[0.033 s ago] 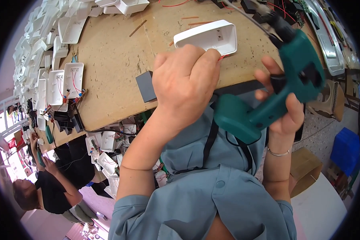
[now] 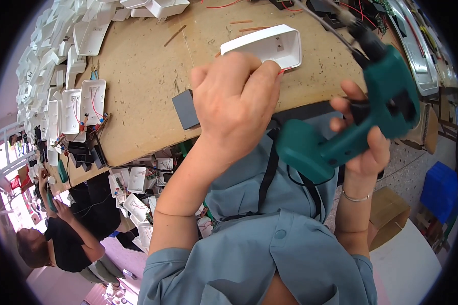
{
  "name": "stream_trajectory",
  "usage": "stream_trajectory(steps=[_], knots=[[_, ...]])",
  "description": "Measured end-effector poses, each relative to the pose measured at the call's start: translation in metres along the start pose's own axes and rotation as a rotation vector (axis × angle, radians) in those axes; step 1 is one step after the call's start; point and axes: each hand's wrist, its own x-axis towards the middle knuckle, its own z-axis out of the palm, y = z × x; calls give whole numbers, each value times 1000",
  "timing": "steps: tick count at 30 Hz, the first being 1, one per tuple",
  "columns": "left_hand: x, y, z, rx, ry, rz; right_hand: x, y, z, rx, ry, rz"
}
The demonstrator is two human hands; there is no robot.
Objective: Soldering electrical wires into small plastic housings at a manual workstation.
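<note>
My right hand (image 2: 364, 137) is wrapped round the handle of a green cordless drill (image 2: 392, 96), with a finger at its black trigger. The drill is slightly blurred; its chuck and long thin bit slant up to the far left. My left hand (image 2: 234, 107) is closed at the near wall of a white plastic box (image 2: 290, 46), whose hollow side faces me. Its fingertips are hidden behind the knuckles. A short red wire (image 2: 285, 70) pokes out beside them. Just left of this hand lies a dark grey block (image 2: 185, 110) near the table's front edge.
A heap of white plastic shells (image 2: 51, 56) covers the far left of the wooden table (image 2: 142, 101). Wired white boxes (image 2: 93, 101) sit in front of it. At the far right stand a metal tray (image 2: 417, 61) and dark parts. Another person (image 2: 66, 229) works at the left; a cardboard box (image 2: 389, 213) stands at right.
The drill and my right hand have shifted slightly right and a little nearer to me. My left hand and the white box have hardly moved.
</note>
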Motion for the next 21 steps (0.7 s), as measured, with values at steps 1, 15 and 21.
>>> stream_trajectory(steps=[1, 15, 21], knots=[[1, -1, 3, 50, 76, -4, -9, -4, -3, 0, 0, 1], [11, -9, 28, 55, 160, -92, -67, -13, 21, -624, 309, -15], [14, -7, 27, 125, 128, -117, -62, -8, 21, -603, 271, 3]])
